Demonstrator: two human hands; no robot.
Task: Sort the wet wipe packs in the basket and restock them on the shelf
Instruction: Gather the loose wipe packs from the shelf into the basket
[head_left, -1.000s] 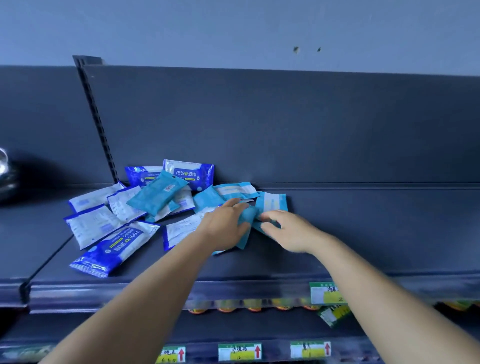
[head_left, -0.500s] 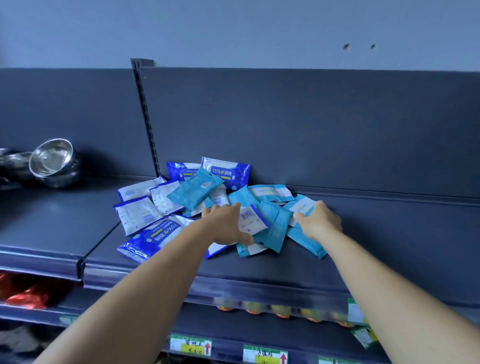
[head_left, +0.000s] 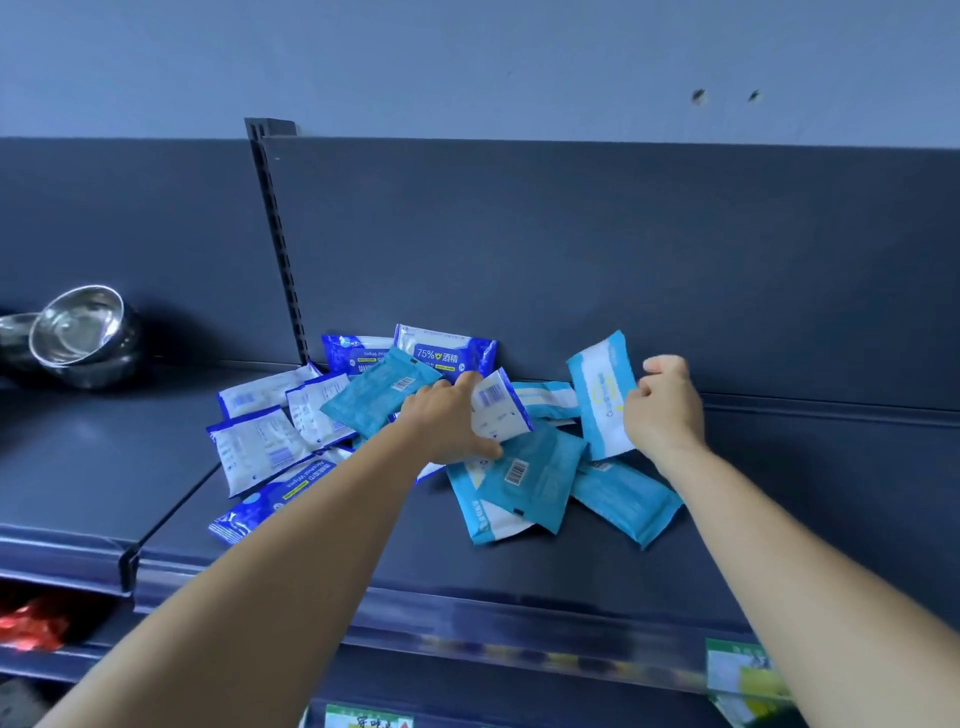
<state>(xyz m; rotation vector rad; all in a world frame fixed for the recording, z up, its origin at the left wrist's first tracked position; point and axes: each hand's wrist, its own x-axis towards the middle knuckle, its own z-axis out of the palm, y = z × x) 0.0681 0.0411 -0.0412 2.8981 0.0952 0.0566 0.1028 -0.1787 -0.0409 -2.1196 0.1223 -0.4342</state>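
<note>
Since half a second ago, right hand (head_left: 665, 410) had lifted a light-blue-and-white wipe pack (head_left: 602, 395) off the pile, fingers curled on its right edge, pack held nearly upright above the shelf (head_left: 779, 519). Left hand (head_left: 447, 421) gripped a white pack with dark-blue border (head_left: 498, 405) (barcode side up), thumb under, fingers on top. Other packs lay heaped on the shelf against the back panel (head_left: 571, 249); steel bowls (head_left: 78, 332) stood well apart at left.

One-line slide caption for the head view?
Left hand grips a white-backed pack, right hand lifts a light-blue pack from the shelf pile.
</note>
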